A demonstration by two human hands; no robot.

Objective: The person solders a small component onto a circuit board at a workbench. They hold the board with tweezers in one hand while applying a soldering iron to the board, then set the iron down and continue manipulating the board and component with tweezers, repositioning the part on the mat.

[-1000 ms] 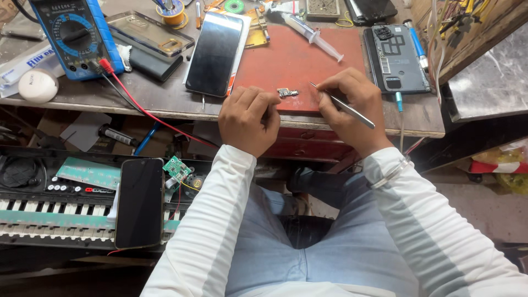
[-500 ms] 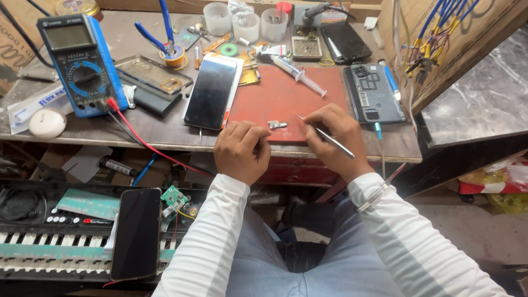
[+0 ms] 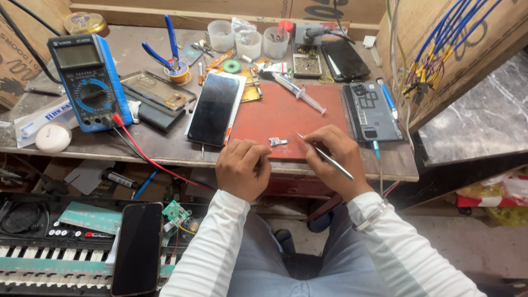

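Observation:
My left hand rests curled at the near edge of a red work mat, its fingers just left of a small metal part lying on the mat. Whether the fingers touch the part I cannot tell. My right hand grips thin metal tweezers, whose tip points up-left and sits just right of the small part. A black phone lies face up left of the mat. An opened phone back lies to the mat's right.
A blue multimeter with a red lead stands at the left. A syringe, pliers, small plastic cups and another phone crowd the bench's back. Below left are a keyboard and a dark phone. Blue wires hang right.
The view has tilted up, so the bench sits lower in frame and more of its back shows. Both hands stay around the small metal part, with the tweezers still in the right hand.

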